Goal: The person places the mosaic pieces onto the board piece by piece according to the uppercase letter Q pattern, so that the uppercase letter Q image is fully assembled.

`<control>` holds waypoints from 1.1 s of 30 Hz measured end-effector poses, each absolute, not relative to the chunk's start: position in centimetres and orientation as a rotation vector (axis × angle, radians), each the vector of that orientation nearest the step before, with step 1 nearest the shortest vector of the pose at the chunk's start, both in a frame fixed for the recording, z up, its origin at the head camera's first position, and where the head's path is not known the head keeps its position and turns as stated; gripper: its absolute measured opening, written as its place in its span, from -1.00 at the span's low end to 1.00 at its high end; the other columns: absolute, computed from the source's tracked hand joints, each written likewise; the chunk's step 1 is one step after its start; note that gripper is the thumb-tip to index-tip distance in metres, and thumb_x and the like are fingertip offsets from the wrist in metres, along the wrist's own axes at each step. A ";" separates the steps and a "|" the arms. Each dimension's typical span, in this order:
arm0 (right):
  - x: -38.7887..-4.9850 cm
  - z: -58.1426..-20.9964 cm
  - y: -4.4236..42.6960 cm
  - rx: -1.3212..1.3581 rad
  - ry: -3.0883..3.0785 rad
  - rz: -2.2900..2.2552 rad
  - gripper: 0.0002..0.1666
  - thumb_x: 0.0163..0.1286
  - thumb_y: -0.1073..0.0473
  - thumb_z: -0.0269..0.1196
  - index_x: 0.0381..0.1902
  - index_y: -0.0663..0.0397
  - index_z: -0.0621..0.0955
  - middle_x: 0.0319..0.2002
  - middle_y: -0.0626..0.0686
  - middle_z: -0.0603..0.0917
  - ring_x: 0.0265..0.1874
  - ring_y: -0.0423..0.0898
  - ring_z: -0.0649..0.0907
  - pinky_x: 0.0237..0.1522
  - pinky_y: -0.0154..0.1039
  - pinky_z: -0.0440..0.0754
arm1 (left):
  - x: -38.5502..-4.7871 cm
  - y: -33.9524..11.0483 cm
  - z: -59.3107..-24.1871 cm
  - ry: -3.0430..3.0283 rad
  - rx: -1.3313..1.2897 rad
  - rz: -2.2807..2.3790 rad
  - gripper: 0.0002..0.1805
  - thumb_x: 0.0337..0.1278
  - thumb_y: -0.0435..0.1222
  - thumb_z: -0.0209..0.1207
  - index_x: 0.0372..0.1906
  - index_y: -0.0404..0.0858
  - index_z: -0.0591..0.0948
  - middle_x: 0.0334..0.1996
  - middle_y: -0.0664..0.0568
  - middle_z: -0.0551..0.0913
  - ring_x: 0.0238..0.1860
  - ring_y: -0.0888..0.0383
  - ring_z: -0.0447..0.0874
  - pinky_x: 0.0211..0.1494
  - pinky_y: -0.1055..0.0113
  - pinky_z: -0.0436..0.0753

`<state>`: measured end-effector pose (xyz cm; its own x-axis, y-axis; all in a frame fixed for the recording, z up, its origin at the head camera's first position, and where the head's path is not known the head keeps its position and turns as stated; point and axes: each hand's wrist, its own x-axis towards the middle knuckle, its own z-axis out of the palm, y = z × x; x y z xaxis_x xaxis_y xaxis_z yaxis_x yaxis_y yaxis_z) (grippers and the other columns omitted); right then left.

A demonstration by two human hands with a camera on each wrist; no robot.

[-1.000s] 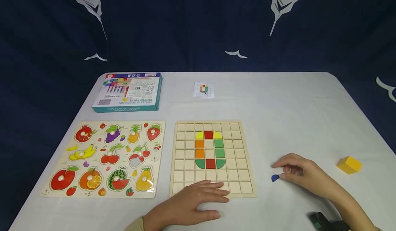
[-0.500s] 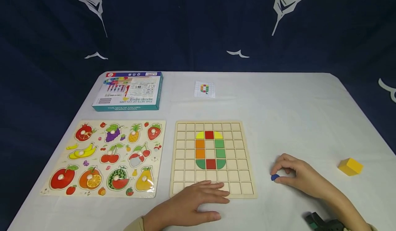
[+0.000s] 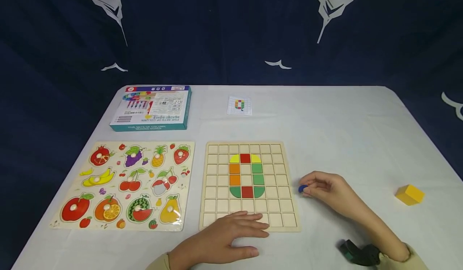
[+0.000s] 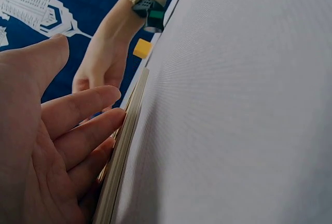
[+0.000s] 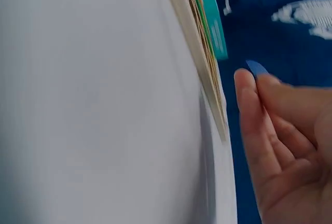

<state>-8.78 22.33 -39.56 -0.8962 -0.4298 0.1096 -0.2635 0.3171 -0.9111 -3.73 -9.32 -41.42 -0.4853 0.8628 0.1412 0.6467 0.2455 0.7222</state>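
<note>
My right hand (image 3: 329, 189) pinches a small blue piece with a rounded edge (image 3: 302, 188) between thumb and fingers, just right of the wooden grid board (image 3: 215, 205). In the right wrist view the blue piece (image 5: 256, 68) pokes out past the fingertips. With fingers straight, my left hand (image 3: 229, 238) rests on the board's near edge. Red, orange, green and yellow tiles form a ring on the grid, among them a red tile (image 3: 247, 192) at its bottom and an orange tile (image 3: 234, 179) on its left side.
Left of the board lies a fruit puzzle (image 3: 121, 199), with a teal-edged box (image 3: 152, 109) behind it. A small pattern card (image 3: 239, 105) lies beyond the board. At the far right sits a yellow block (image 3: 409, 195). A dark device (image 3: 358, 254) is at my right wrist.
My right hand has picked the blue piece up off the tablecloth and carried it left, close to the board's right edge. The left hand stays put.
</note>
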 end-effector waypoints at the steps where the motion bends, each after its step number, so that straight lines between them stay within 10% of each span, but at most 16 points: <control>1: -8.9 -39.5 21.7 -0.638 2.389 -1.663 -0.80 0.20 0.50 0.23 -0.17 0.39 0.59 -0.31 0.20 0.67 -0.35 -0.09 0.70 -0.31 -0.26 0.65 | -3.7 -9.3 -41.4 2.233 1.398 1.082 -0.59 0.33 -0.07 0.03 0.20 -0.10 0.51 0.24 0.26 0.39 0.34 0.31 0.10 0.37 0.30 0.07; 33: -7.2 -41.6 13.4 -0.882 2.570 -1.534 -0.79 0.04 0.39 0.41 -0.48 -0.04 0.67 -0.40 -0.19 0.64 -0.47 -0.25 0.58 -0.45 -0.37 0.61 | -3.8 -9.3 -41.4 2.220 1.383 1.086 -0.59 0.34 -0.07 0.03 0.20 -0.10 0.52 0.24 0.26 0.39 0.33 0.31 0.12 0.37 0.30 0.09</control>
